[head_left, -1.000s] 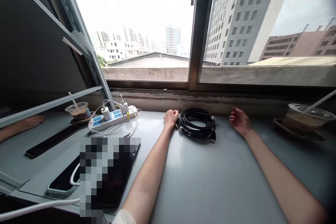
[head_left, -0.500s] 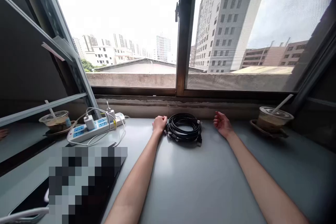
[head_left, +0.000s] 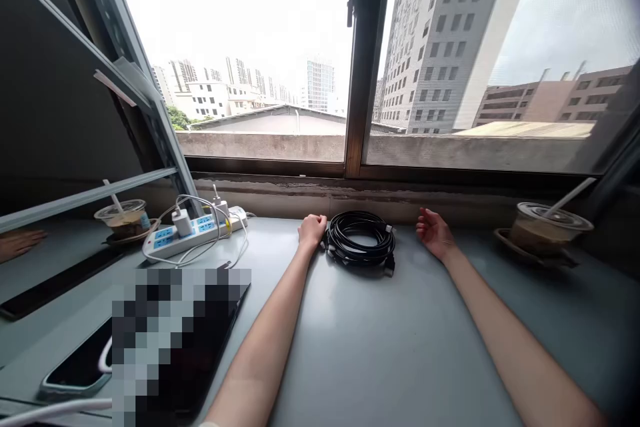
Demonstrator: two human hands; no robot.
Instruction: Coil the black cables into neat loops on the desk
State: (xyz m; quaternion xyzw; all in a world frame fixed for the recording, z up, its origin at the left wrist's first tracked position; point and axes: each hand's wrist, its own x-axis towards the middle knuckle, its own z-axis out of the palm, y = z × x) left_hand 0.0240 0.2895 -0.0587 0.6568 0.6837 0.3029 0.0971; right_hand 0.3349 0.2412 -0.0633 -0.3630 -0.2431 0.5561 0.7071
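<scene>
A coil of black cable (head_left: 334, 250) lies on the grey tabletop, with a dark plug end at its lower right and a small white piece at its upper right. Against the coil's left side rests my left hand (head_left: 313, 231), its fingers curled closed; nothing shows in them. My right hand (head_left: 435, 233) lies on the table to the right of the coil, apart from it. Its palm is turned partly inward, and the loosely bent fingers hold nothing.
At left stand a white power strip (head_left: 175, 247) with chargers and cables, a drink cup (head_left: 125, 220), a phone (head_left: 75, 363) and a dark, pixelated flat object (head_left: 215, 333). Another person's hand (head_left: 20, 245) is at far left. A second cup (head_left: 545, 227) stands at right, before the window.
The camera has turned slightly left, so the scene sits further right. More of the other person's hand shows at far left. My hands and the coil keep their places.
</scene>
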